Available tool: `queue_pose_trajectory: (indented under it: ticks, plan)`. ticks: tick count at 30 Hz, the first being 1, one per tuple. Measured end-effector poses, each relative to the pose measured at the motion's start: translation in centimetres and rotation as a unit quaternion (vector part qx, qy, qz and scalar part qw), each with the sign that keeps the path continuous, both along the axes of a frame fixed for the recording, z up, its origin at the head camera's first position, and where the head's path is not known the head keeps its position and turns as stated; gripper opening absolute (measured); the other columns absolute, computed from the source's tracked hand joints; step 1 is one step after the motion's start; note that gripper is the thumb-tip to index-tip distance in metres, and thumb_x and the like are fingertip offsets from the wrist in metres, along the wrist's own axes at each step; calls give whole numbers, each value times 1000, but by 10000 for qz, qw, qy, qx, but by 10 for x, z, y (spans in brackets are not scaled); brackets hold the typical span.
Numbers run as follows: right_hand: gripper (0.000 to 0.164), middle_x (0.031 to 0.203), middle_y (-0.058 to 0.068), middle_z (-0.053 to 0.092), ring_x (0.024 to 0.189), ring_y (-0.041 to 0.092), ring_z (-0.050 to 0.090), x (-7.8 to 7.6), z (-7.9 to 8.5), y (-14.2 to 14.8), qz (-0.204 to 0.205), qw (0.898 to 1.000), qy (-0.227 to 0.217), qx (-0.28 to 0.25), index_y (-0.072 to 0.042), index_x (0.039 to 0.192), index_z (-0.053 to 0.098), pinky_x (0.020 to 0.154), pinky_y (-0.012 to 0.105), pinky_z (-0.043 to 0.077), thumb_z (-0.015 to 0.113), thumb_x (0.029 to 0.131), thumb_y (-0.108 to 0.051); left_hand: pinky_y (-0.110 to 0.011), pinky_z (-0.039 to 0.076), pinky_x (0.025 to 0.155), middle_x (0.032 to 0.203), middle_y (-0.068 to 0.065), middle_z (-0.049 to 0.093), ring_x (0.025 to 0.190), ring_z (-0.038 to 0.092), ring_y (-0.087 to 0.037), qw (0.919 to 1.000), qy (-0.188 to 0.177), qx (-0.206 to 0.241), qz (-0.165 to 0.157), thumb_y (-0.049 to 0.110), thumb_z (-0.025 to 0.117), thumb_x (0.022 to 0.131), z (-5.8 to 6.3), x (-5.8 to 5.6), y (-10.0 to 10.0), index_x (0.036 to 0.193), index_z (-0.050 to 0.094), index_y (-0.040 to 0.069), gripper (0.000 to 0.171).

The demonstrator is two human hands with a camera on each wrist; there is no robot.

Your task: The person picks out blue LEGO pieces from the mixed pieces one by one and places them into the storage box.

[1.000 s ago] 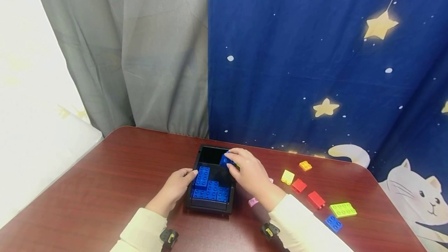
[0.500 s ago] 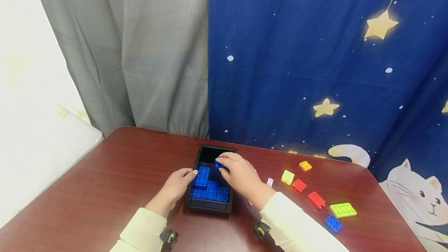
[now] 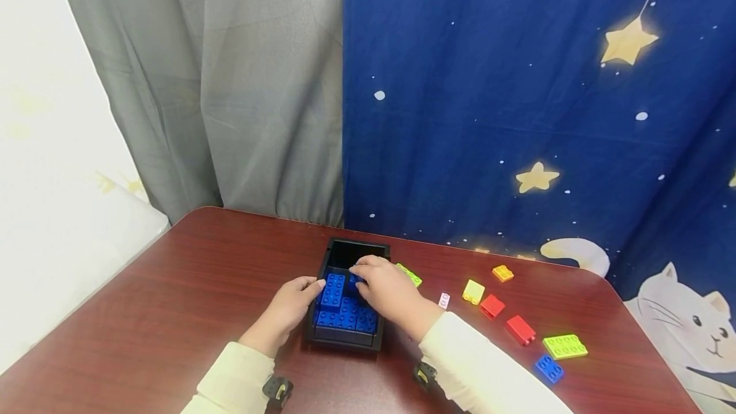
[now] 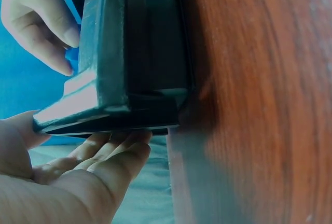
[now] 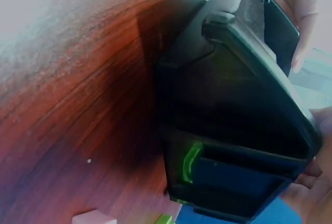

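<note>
A black box (image 3: 345,338) stands on the table with several blue studded toy bricks (image 3: 337,318) in its near part. My left hand (image 3: 287,305) grips its left side, thumb on the rim; in the left wrist view the fingers of that left hand (image 4: 93,167) lie against the outer wall. Over the right side of the box, my right hand (image 3: 391,289) pinches another blue toy brick (image 3: 354,280) between thumb and fingers. That brick (image 4: 73,58) mostly hides behind the fingers and the box wall in the left wrist view.
Right of the box lie a lime brick (image 3: 411,275), a pink brick (image 3: 444,300), a yellow brick (image 3: 474,291), an orange brick (image 3: 503,273) and a red brick (image 3: 521,329). A longer lime brick (image 3: 566,346) and a blue brick (image 3: 549,368) lie farther right. Curtains hang behind the table.
My right hand has moved left and slightly down with the blue brick, from the box's right rim to over its inside, uncovering the lime brick. My left hand stays on the box.
</note>
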State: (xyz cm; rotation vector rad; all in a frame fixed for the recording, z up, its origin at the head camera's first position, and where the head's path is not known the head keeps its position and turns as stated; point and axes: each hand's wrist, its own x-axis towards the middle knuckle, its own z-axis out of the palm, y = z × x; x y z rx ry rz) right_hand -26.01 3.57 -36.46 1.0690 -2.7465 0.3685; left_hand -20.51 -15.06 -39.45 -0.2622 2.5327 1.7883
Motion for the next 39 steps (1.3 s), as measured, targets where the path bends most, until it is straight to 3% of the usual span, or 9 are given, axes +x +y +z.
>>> queue_pose_trajectory:
  ticks: [22, 39]
  plan:
    - [28, 118, 6, 66, 108, 20, 64, -1, -2, -18, -191, 9980, -388, 461, -10, 119, 69, 91, 35, 53, 64, 93, -19, -58, 41, 101, 131, -28, 53, 123, 49, -43, 10000, -4, -42, 11, 28, 47, 102, 1, 2, -1, 132, 50, -9, 48]
    - [31, 117, 8, 67, 107, 21, 65, -3, -7, -23, -281, 9972, -312, 623, -6, 120, 67, 91, 36, 53, 66, 92, -19, -57, 42, 101, 132, -28, 52, 123, 49, -43, 10000, -34, -69, 20, 28, 47, 101, 0, 0, 0, 132, 50, -8, 48]
